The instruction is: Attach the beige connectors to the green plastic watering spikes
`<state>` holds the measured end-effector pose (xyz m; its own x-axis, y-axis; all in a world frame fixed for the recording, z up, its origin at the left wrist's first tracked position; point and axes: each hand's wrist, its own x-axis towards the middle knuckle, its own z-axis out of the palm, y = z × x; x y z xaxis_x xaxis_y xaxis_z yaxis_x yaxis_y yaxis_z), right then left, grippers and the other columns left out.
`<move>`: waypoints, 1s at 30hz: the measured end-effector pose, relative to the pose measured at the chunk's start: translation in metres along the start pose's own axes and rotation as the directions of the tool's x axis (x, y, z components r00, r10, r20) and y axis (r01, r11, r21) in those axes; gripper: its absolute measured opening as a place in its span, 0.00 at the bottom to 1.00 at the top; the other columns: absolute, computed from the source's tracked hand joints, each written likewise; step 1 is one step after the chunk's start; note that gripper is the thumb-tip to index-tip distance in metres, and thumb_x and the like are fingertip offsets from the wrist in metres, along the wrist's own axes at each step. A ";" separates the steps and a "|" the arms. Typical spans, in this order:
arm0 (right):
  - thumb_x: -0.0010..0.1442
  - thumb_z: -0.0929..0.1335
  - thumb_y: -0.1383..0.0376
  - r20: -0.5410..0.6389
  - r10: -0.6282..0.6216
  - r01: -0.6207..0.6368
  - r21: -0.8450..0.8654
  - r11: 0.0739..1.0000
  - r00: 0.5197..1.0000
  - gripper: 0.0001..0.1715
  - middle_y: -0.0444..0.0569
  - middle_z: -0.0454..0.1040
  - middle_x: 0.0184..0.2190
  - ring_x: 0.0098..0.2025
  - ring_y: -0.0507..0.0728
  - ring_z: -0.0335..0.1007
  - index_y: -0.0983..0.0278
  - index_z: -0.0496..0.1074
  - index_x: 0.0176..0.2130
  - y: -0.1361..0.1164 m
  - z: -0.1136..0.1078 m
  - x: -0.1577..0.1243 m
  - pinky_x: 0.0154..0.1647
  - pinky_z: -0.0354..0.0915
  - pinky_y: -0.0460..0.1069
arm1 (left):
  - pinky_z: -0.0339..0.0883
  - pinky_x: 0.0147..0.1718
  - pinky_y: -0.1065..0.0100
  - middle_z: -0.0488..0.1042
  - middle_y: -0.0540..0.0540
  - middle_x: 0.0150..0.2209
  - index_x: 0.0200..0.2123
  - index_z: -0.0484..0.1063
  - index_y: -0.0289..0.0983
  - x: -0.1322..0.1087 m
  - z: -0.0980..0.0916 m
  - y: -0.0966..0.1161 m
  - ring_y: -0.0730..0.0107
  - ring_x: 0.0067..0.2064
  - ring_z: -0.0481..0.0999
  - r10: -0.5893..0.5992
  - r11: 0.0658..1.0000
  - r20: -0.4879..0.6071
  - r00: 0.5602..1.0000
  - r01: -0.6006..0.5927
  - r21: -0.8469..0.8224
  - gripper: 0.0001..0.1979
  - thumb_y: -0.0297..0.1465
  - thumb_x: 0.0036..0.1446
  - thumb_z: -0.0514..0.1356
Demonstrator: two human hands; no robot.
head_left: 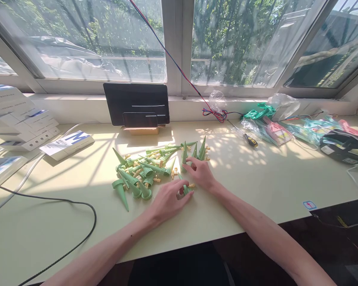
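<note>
On my pale desk (pixel 256 178), the heap of green spikes (pixel 143 171) lies at ten o'clock from my hands. My left hand (pixel 168 198) pinches a single spike (pixel 185 190), my right hand (pixel 202 174) open-fingered at its one o'clock. I judge a careless wrist sweep could scatter the loose yellow caps (pixel 175 172).

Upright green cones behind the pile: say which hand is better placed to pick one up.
Probably right. The right hand lies just before the upright cones, fingers pointing toward them. The left hand sits nearer the table edge, fingers on a lying cone.
</note>
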<state>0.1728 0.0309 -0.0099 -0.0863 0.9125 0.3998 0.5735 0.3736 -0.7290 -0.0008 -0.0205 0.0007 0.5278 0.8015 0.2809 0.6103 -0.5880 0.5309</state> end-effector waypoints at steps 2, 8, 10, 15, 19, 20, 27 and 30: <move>0.65 0.66 0.57 -0.001 -0.009 0.009 0.000 1.000 1.000 0.14 0.38 0.63 0.17 0.20 0.50 0.56 0.64 0.76 0.41 0.000 0.000 0.000 0.25 0.53 0.45 | 0.62 0.30 0.70 0.73 0.52 0.28 0.40 0.73 0.39 0.001 0.001 -0.001 0.75 0.23 0.66 -0.010 1.000 -0.005 1.000 0.010 -0.007 0.08 0.37 0.62 0.59; 0.64 0.66 0.56 -0.051 -0.022 0.022 0.011 1.000 0.998 0.15 0.37 0.58 0.15 0.19 0.49 0.51 0.65 0.76 0.38 0.001 0.000 0.002 0.24 0.53 0.45 | 0.63 0.30 0.70 0.74 0.51 0.32 0.42 0.75 0.39 0.003 0.002 -0.003 0.74 0.25 0.68 -0.028 0.999 -0.004 1.000 0.028 -0.030 0.10 0.38 0.63 0.60; 0.64 0.66 0.55 -0.090 -0.028 0.030 0.020 0.999 0.996 0.16 0.36 0.55 0.15 0.19 0.49 0.49 0.65 0.77 0.37 0.001 0.000 0.002 0.24 0.53 0.45 | 0.63 0.30 0.69 0.74 0.50 0.34 0.43 0.75 0.40 0.004 0.002 -0.004 0.74 0.25 0.68 -0.042 0.998 0.005 0.999 0.042 -0.038 0.11 0.39 0.63 0.59; 0.63 0.68 0.56 -0.182 -0.061 0.073 0.061 0.995 0.981 0.16 0.36 0.52 0.15 0.20 0.49 0.46 0.65 0.77 0.35 -0.002 -0.004 0.004 0.22 0.52 0.45 | 0.65 0.33 0.68 0.74 0.48 0.38 0.48 0.74 0.41 0.006 0.003 -0.005 0.72 0.28 0.70 -0.053 0.998 0.005 0.999 0.053 -0.030 0.13 0.40 0.65 0.58; 0.63 0.68 0.56 -0.253 -0.078 0.099 0.072 0.992 0.964 0.14 0.36 0.53 0.15 0.19 0.49 0.46 0.64 0.76 0.34 -0.008 -0.009 0.004 0.22 0.53 0.45 | 0.65 0.32 0.68 0.76 0.47 0.41 0.49 0.73 0.41 0.009 0.003 -0.004 0.72 0.27 0.70 -0.055 0.997 -0.011 0.998 0.055 -0.059 0.12 0.38 0.66 0.56; 0.62 0.69 0.56 -0.261 -0.077 0.102 0.081 0.991 0.962 0.14 0.36 0.53 0.15 0.19 0.49 0.47 0.64 0.76 0.33 -0.009 -0.011 0.004 0.22 0.53 0.45 | 0.65 0.32 0.68 0.76 0.47 0.42 0.48 0.73 0.41 0.010 0.003 -0.004 0.73 0.26 0.70 -0.057 0.996 -0.013 0.998 0.056 -0.069 0.12 0.38 0.65 0.57; 0.61 0.69 0.56 -0.248 0.018 0.046 0.250 0.967 0.969 0.12 0.37 0.57 0.17 0.19 0.49 0.51 0.63 0.72 0.33 -0.020 -0.017 0.003 0.20 0.54 0.45 | 0.64 0.30 0.68 0.76 0.48 0.39 0.46 0.73 0.40 0.014 0.005 -0.010 0.74 0.24 0.66 -0.098 0.993 -0.073 0.992 0.092 -0.079 0.10 0.35 0.62 0.59; 0.62 0.69 0.57 -0.220 0.024 0.045 0.302 0.952 0.975 0.12 0.38 0.60 0.18 0.19 0.49 0.54 0.63 0.70 0.34 -0.022 -0.016 -0.001 0.20 0.55 0.45 | 0.61 0.28 0.70 0.75 0.50 0.33 0.43 0.72 0.39 0.017 0.005 -0.013 0.75 0.23 0.64 -0.158 0.983 -0.113 0.981 0.145 -0.115 0.09 0.36 0.62 0.59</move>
<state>0.1730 0.0194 0.0150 0.1086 0.8623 0.4945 0.2965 0.4467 -0.8441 0.0030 0.0004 -0.0055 0.3545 0.8915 0.2822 0.6087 -0.4491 0.6541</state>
